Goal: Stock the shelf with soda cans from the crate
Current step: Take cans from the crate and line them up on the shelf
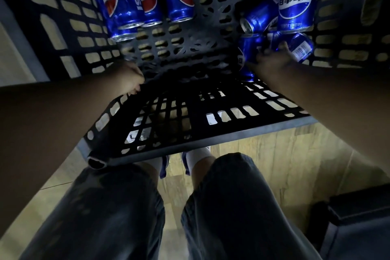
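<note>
I look down into a black slatted plastic crate (190, 48) holding several blue soda cans. One group of cans (124, 4) lies along the far left, another (295, 2) at the far right. My right hand (272, 59) reaches into the crate's right side and lies over cans (247, 59) there, fingers spread across them; whether it grips one is unclear. My left hand (128, 78) is curled over the crate's near wall (190, 112) at its left end. No shelf is visible.
My knees in dark trousers (221, 207) and my feet in white socks sit below the crate's near edge. Wooden floor (274, 154) lies underneath. A dark box-like object (358, 217) stands at the lower right.
</note>
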The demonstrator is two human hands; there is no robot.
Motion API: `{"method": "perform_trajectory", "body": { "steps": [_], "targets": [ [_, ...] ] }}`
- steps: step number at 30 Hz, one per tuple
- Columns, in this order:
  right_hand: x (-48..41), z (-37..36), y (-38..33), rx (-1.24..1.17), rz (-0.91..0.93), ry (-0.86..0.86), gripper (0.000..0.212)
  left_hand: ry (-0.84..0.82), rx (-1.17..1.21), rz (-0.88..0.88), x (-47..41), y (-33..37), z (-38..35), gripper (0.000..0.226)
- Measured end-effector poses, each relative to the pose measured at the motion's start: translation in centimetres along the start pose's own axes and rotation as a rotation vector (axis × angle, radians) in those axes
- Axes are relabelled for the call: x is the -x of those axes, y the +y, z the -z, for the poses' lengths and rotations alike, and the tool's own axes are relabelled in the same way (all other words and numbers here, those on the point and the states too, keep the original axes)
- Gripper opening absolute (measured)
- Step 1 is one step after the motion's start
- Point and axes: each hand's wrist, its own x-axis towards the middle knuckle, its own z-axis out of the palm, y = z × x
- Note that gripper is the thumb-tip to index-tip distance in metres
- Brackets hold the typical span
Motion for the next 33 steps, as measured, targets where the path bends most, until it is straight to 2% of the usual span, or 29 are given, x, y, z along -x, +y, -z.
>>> {"method": "perform_trajectory", "body": {
  "steps": [3, 5, 7, 11, 15, 17, 20, 23, 28, 33],
  "targets": [
    [1.4, 0.2, 0.6, 0.130, 0.022, -0.049, 0.062, -0.032, -0.058, -0.055, 0.5, -0.4, -0.3, 0.014],
    [1.8, 0.1, 0.3, 0.169, 0.001, 0.007, 0.065, -0.029, -0.103, -0.073, 0.8, -0.7, -0.4, 0.020],
    [1.9, 0.7, -0.4, 0.175, -0.083, 0.039, 0.069, -0.028, -0.124, -0.073, 1.0, -0.8, -0.4, 0.016],
    [1.5, 2.3, -1.2, -0.150, -0.126, -0.036, 0.087, -0.028, -0.039, -0.036, 1.0, -0.9, -0.2, 0.009],
    [1.0, 5.3, -2.6, -0.403, -0.224, -0.049, 0.075, -0.020, 0.005, 0.009, 1.9, 0.0, 0.5, 0.014],
    [1.5, 7.0, -3.7, -0.443, -0.221, -0.031, 0.071, -0.020, -0.005, 0.006, 2.9, 0.4, 0.9, 0.008],
    [3.3, 8.9, -5.1, -0.440, -0.166, 0.069, 0.082, -0.036, -0.020, 0.008, 4.5, 0.7, 1.5, 0.009],
    [5.5, 10.5, -5.9, -0.534, -0.115, 0.136, 0.082, -0.034, 0.005, 0.020, 7.0, 1.6, 2.2, 0.010],
    [9.7, 14.5, -6.0, -0.757, -0.083, 0.128, 0.091, -0.044, 0.103, 0.075, 12.2, 3.5, 4.3, 0.032],
    [15.7, 18.5, -4.7, -0.872, -0.154, 0.139, 0.093, -0.037, 0.121, 0.046, 19.3, 5.4, 7.6, 0.032]
  ]
}}
